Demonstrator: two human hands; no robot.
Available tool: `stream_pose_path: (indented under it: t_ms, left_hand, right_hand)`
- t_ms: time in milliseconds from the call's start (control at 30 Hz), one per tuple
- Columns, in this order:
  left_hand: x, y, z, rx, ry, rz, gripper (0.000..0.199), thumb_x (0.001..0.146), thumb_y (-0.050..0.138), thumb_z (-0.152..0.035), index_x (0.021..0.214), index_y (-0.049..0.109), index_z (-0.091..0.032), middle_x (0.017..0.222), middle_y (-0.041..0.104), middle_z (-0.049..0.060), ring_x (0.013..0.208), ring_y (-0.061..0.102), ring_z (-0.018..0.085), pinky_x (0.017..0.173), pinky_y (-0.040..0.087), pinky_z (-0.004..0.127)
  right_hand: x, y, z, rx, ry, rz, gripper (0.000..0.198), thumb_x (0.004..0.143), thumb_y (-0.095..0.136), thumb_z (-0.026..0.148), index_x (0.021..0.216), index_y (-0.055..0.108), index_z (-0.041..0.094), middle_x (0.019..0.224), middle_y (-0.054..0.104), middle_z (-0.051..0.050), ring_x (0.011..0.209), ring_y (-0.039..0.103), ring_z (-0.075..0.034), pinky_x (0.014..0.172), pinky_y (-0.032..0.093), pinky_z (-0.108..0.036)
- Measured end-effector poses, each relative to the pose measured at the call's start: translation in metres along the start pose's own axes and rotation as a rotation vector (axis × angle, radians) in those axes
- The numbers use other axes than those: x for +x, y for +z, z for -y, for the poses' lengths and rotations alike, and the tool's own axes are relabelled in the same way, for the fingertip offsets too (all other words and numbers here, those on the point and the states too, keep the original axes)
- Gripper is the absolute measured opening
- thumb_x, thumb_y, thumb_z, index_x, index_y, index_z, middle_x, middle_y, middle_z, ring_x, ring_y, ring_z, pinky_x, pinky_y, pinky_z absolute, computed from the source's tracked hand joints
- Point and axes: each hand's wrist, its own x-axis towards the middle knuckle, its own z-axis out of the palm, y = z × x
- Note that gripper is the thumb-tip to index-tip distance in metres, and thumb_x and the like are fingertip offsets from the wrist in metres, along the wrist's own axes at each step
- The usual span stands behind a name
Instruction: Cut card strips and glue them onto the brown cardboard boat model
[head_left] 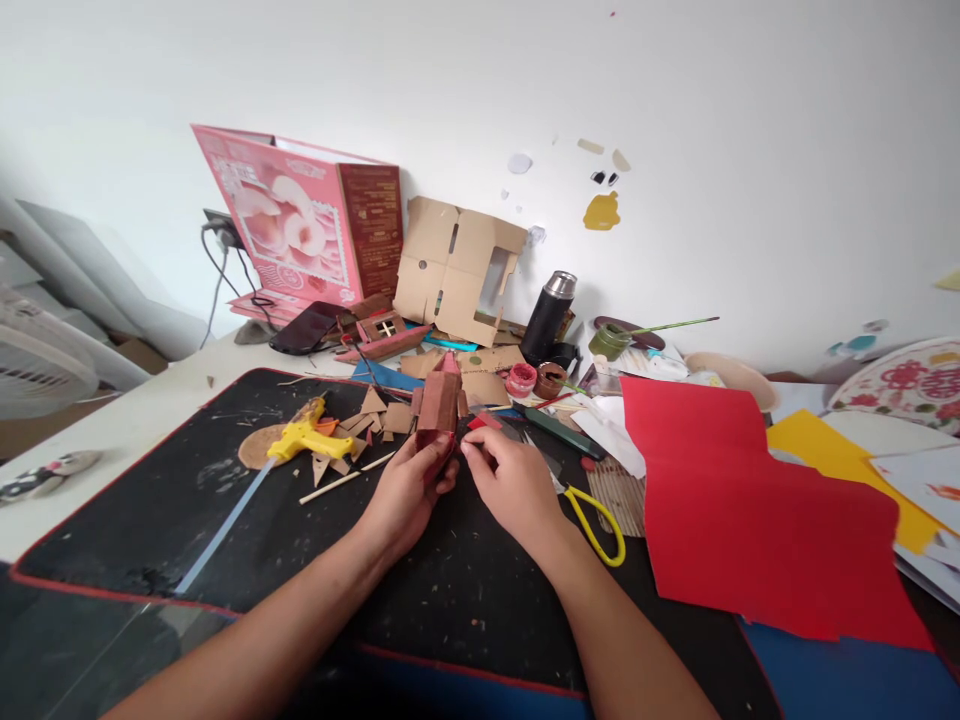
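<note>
My left hand (416,480) is closed around the near end of a small brown-painted cardboard model boat (440,402) with a pink far tip, held just above the black mat (450,600). Close to its right side, my right hand (510,475) has thumb and forefinger pinched together. Whatever lies between those fingertips is too small to make out. A bit of red paper (486,420) shows just beyond the right fingers. Scissors with yellow handles (600,525) lie beside my right wrist, and a wooden stick (330,487) lies left of my left hand.
A yellow glue gun (311,437) rests on a round pad among cardboard scraps. Behind stand a second model boat (386,343), cut cardboard (457,265), a black flask (549,318), paint jars (520,379) and a pink box (292,215). Red paper (750,520) covers the right side.
</note>
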Motion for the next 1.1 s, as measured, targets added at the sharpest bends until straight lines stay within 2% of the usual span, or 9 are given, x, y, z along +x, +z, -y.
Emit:
stream_pose_path:
  t_ms: [433, 1100]
  left_hand:
    - [-0.0037, 0.0043, -0.0033, 0.010, -0.016, 0.002, 0.056, 0.056, 0.106, -0.037, 0.092, 0.071, -0.013, 0.075, 0.063, 0.000, 0.061, 0.053, 0.010, 0.049, 0.034, 0.020]
    - [-0.0025, 0.0039, -0.0033, 0.017, -0.011, 0.011, 0.052, 0.057, 0.103, -0.036, 0.090, 0.070, -0.014, 0.076, 0.063, 0.000, 0.060, 0.053, 0.010, 0.049, 0.035, 0.021]
  right_hand:
    - [-0.0012, 0.0001, 0.0025, -0.021, -0.020, 0.010, 0.016, 0.105, 0.063, 0.025, 0.109, 0.078, 0.024, 0.081, 0.081, -0.003, 0.071, 0.075, -0.022, 0.066, 0.043, -0.030]
    - [-0.0010, 0.0010, 0.0002, -0.008, -0.014, 0.010, 0.017, 0.106, 0.062, 0.026, 0.107, 0.078, 0.023, 0.081, 0.081, -0.003, 0.072, 0.075, -0.022, 0.066, 0.041, -0.031]
